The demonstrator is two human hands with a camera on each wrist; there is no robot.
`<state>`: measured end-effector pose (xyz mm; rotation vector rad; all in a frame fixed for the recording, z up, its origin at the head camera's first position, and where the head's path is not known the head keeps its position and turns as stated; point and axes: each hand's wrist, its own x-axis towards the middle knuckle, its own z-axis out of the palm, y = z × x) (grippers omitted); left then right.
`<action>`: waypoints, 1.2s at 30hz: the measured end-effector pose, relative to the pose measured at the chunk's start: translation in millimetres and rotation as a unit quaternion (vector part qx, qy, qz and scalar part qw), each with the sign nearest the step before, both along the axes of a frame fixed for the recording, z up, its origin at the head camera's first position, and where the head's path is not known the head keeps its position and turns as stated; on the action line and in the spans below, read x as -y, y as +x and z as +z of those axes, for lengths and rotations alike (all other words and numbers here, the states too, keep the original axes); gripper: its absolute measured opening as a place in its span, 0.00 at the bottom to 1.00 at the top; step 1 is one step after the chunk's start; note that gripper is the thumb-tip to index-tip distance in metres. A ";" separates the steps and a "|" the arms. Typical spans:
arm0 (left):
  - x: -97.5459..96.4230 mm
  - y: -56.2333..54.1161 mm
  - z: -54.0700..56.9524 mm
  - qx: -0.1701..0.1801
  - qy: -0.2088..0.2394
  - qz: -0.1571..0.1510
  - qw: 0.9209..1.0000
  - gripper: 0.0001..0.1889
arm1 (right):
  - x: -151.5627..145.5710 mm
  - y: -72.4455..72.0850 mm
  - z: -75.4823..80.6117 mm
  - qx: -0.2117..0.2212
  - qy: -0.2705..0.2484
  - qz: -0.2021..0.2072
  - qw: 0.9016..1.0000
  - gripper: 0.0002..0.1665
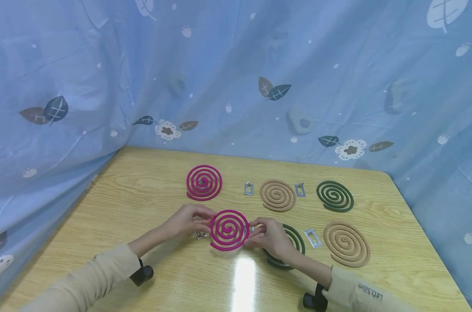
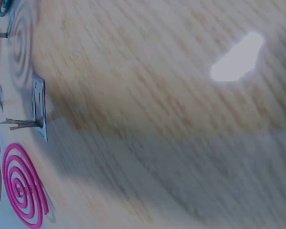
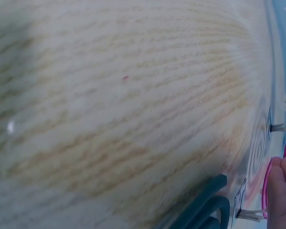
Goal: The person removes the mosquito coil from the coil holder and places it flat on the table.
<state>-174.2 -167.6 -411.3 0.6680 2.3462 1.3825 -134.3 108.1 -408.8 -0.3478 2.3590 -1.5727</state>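
Note:
Both hands hold a magenta mosquito coil (image 1: 221, 226) by its opposite edges, above the table in the head view. My left hand (image 1: 187, 222) pinches its left rim between thumb and fingers; my right hand (image 1: 273, 238) pinches the right rim. Below the left fingers lies a small metal coil stand (image 1: 200, 235), whose upright prong shows in the left wrist view. Another metal stand (image 3: 239, 202) is close by the right fingertips in the right wrist view. A dark green coil (image 1: 298, 242) lies partly hidden under the right hand and wrist.
Farther back on the wooden table (image 1: 142, 186) are a second magenta coil (image 1: 189, 182), a tan coil (image 1: 262, 193) and a green coil (image 1: 318, 190). Metal stands (image 1: 249, 193) sit between them. Another tan coil (image 1: 326, 235) lies at right. A blue patterned curtain (image 1: 228, 65) encloses the back and sides.

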 end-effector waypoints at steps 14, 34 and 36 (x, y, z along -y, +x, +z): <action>-0.8 -9.5 -0.7 -0.036 -0.030 -0.046 0.998 0.22 | 10.3 -1.4 -1.1 -0.015 0.035 0.019 0.999 0.24; -8.6 -18.9 2.3 -0.084 -0.095 -0.111 0.986 0.21 | 11.2 -2.7 -6.7 -0.022 0.056 0.018 0.998 0.22; -8.2 -19.1 2.5 -0.108 -0.113 -0.124 0.980 0.20 | 11.7 -1.6 -7.6 -0.026 0.058 0.020 0.998 0.22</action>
